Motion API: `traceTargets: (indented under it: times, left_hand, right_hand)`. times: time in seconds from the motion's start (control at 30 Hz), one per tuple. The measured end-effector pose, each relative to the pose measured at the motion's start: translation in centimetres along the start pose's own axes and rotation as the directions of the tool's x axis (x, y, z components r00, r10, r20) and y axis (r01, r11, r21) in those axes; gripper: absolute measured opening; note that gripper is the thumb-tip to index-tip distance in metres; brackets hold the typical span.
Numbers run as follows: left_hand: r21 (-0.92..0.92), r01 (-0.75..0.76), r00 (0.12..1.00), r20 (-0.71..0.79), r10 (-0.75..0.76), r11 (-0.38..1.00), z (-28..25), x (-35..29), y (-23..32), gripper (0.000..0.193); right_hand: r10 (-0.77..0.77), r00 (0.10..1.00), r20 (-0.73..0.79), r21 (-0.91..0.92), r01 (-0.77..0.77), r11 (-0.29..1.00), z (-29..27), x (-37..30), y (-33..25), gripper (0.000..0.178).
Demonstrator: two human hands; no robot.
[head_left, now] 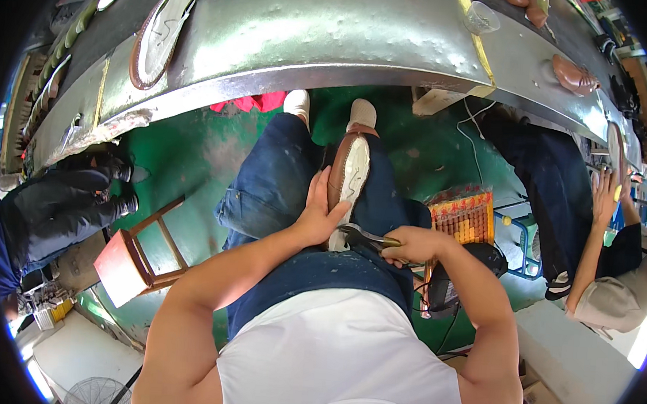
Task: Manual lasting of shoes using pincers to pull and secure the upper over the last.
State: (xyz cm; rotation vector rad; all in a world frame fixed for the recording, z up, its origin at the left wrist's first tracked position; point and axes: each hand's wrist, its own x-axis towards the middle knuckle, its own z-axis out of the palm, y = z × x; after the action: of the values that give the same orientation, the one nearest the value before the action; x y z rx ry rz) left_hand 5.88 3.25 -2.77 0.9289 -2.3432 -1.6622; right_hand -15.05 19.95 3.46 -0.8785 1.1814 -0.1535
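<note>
A brown shoe (357, 163) rests sole up along my lap, its pale underside facing me and its toe pointing away. My left hand (321, 215) grips it near the heel, fingers along the brown side and thumb over the sole. In my right hand (413, 245) are the handles of dark metal pincers (362, 236). Their head meets the heel end of the shoe; whether the jaws bite on it I cannot tell. Both forearms reach in over my dark blue apron (312, 283).
A metal-topped bench (332, 34) runs across ahead, bearing another upturned shoe (159, 36), a clear cup (482, 19) and a brown shoe (573, 75). A wooden stool (126, 268) stands left, a woven seat (463, 218) right. People sit on both sides; the right one's hand (603, 195) is raised.
</note>
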Motion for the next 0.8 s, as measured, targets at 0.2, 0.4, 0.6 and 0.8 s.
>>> traceTargets:
  times: [0.2,0.4,0.6,0.8]
  left_hand:
    - [-0.176,0.206,0.94,0.308,-0.145,0.963,-2.0,-1.9,-0.4,0.1]
    - [-0.31,0.329,0.914,0.343,-0.217,0.892,-2.7,-1.5,1.5,0.092]
    - [-0.162,0.102,0.965,0.255,-0.058,0.981,-3.6,-1.9,1.5,0.096]
    - [-0.69,0.407,0.898,0.422,-0.124,0.599,-9.9,-1.5,6.0,0.075]
  right_hand:
    - [0.005,0.97,0.244,0.343,-0.092,0.935,-2.6,-1.5,-0.3,0.029]
    - [-0.359,0.601,-0.714,-0.033,0.483,0.875,-1.1,0.3,-6.1,0.04]
    - [-0.191,0.745,-0.639,-0.001,0.247,0.969,-3.8,1.5,-6.7,0.037]
    - [-0.65,0.089,-0.755,-0.653,-0.017,0.757,-9.5,-4.2,-10.9,0.035]
